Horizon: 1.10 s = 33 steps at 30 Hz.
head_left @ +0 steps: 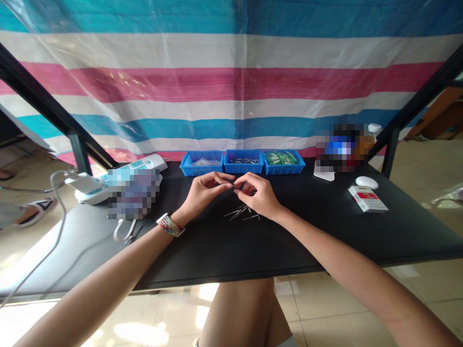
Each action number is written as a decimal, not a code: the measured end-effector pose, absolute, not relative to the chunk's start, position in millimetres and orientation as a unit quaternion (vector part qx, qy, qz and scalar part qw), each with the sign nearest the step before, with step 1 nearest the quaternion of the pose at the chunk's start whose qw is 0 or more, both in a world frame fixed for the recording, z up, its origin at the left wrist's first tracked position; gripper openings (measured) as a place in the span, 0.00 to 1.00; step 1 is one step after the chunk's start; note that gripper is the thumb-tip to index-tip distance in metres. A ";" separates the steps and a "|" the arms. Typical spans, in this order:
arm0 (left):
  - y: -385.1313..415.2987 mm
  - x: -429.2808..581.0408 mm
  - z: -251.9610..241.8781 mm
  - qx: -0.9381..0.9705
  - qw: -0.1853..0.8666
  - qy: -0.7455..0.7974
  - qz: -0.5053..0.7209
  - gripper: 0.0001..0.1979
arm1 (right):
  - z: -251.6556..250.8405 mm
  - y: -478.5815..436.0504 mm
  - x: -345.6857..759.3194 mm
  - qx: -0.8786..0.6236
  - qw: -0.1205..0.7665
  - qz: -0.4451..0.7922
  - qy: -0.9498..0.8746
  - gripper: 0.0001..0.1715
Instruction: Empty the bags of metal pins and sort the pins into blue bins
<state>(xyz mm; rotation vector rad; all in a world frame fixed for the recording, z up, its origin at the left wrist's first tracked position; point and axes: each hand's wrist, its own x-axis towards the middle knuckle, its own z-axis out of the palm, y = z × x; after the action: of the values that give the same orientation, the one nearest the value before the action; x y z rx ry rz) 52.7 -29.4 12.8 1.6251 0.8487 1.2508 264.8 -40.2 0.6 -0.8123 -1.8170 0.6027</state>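
My left hand [207, 191] and my right hand [261, 193] meet fingertip to fingertip above the black table. Both are closed in a pinch, and whatever small thing sits between the fingertips is too tiny to make out. Beneath them lies a loose pile of thin metal pins [239, 212], partly hidden by my right hand. Just beyond the hands stand three blue bins in a row. The left bin [201, 169] contains clear plastic pieces, the middle bin [243, 169] similar thin metal pins, and the right bin [285, 169] green-and-white packets.
At left are a white power strip [141, 165] with a plugged-in charger [84, 183], a blurred-out device [133, 193] and small scissors-like metal tool [133, 234]. At right lie a red-and-white box [368, 200], a white oval case [366, 182] and a propped, pixelated object [340, 147]. A striped sheet [238, 84] hangs behind.
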 end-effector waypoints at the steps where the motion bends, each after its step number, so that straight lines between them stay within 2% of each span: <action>1: -29.3 52.7 12.6 0.657 0.442 0.344 0.505 0.18 | 0.8 -40.6 264.5 -0.336 0.511 0.248 -0.751 0.01; 7: -29.4 51.2 12.7 0.682 0.434 0.340 0.481 0.17 | 1.3 -39.5 265.5 -0.331 0.521 0.262 -0.742 0.07; 16: -30.9 47.9 13.5 0.759 0.285 0.359 0.463 0.14 | -2.8 -35.4 268.0 -0.376 0.517 0.351 -0.684 0.21; 18: -31.4 47.1 14.0 0.770 0.266 0.359 0.455 0.15 | -2.2 -36.9 267.5 -0.373 0.518 0.357 -0.682 0.21; 22: -30.8 45.6 13.4 0.780 0.254 0.363 0.441 0.18 | -1.1 -39.8 266.2 -0.360 0.529 0.376 -0.670 0.11; 26: -29.5 44.1 12.0 0.778 0.266 0.370 0.432 0.20 | 0.4 -40.6 266.6 -0.350 0.538 0.334 -0.691 0.05; 29: -28.9 43.2 10.4 0.779 0.277 0.371 0.424 0.21 | 1.1 -40.0 267.1 -0.346 0.536 0.331 -0.696 0.06; 33: -29.7 43.7 8.7 0.774 0.280 0.359 0.440 0.16 | -1.1 -38.8 267.1 -0.359 0.527 0.350 -0.686 0.12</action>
<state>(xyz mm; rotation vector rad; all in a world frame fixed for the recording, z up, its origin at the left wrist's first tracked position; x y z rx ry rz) 43.7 -29.7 8.7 2.0767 0.9613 1.1787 267.1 -38.8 -1.1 -0.8589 -1.6399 0.8373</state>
